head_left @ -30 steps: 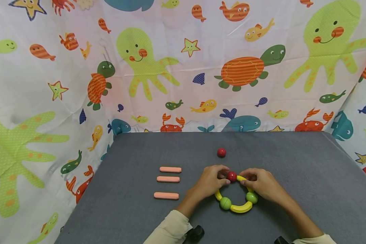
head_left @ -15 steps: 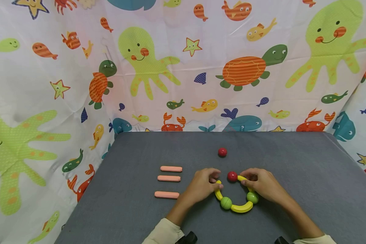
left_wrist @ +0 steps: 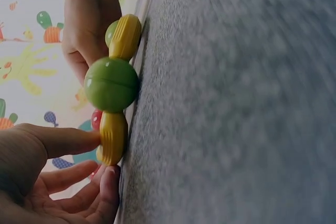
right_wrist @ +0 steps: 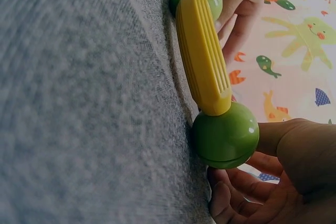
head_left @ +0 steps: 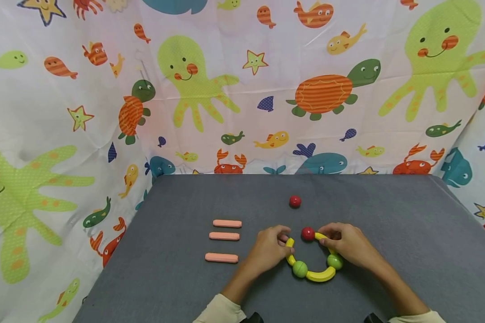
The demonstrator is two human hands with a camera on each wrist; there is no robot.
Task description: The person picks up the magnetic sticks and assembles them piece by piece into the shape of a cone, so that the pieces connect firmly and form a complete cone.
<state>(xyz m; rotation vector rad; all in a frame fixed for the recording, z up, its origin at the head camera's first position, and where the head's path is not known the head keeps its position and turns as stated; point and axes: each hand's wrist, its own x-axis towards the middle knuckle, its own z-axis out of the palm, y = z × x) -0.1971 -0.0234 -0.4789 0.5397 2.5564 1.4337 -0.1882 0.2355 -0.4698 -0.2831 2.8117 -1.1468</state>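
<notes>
My left hand (head_left: 268,247) has moved from the red ball (head_left: 308,233) to pinch the left yellow piece (left_wrist: 114,132) while my right hand (head_left: 346,241) grips the right yellow piece (head_left: 319,235), leaving the ring (head_left: 321,275) on the table (head_left: 392,211) with 1 gap.

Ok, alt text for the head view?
Left hand and right hand grip an open ring of yellow arcs, green balls and a red ball on a gray table; another red ball lies beyond, three pink sticks to the left.
</notes>
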